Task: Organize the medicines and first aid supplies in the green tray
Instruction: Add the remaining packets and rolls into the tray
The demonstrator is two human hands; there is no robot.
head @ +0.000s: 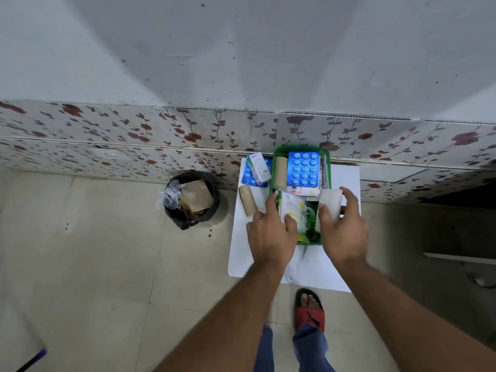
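The green tray (280, 151) stands on a small white table (346, 178) against the wall. Inside it lie a tan bandage roll (280, 170), a blue blister pack (304, 169), some small packets and a dark green bottle (311, 218). My left hand (271, 232) rests on a clear plastic packet (290, 208) at the tray's near left corner. My right hand (342, 229) grips a white roll (330, 204) over the tray's right rim. Left of the tray lie a second tan roll (247, 200), a second blue blister pack (248, 175) and a white-green medicine box (258, 168).
A black-lined waste bin (192, 200) with paper and plastic stands on the tiled floor left of the table. A floral-patterned wall panel runs behind. My foot in a red sandal (310, 310) is just under the table's near edge. A white fixture sits at the right.
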